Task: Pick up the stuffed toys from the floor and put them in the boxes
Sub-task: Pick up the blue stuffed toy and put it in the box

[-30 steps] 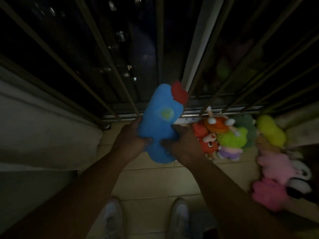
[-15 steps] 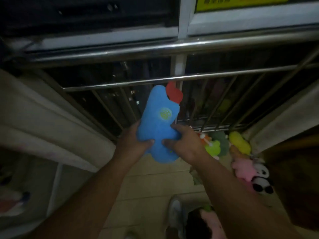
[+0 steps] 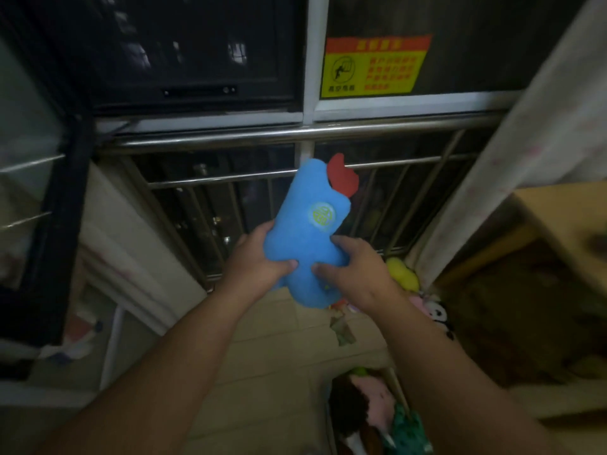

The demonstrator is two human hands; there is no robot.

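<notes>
Gripping the blue toy point(image 3: 305, 231) by its lower half, the left hand point(image 3: 256, 267) and right hand point(image 3: 358, 274) each curl fingers and thumb into the plush, holding it up just in front of the railing point(image 3: 295, 131). Its upper half stands unsupported, so a slackened squeeze could drop it onto the yellow toy point(image 3: 399, 272) at the railing's foot, short of the box point(image 3: 399, 389).

The blue toy point(image 3: 305, 231) in my left hand point(image 3: 256, 267) and right hand point(image 3: 358, 274) is up close to a metal railing point(image 3: 295, 133). Its bars are too close together to get through. A curtain point(image 3: 131, 251) hangs on the left and another curtain point(image 3: 525, 159) on the right. The tiled floor point(image 3: 269, 356) between my arms is bare. Low on the right, a yellow toy point(image 3: 400, 274) and a panda toy point(image 3: 438, 318) lie by the railing. A brown box point(image 3: 558, 224) fills the far right.
</notes>
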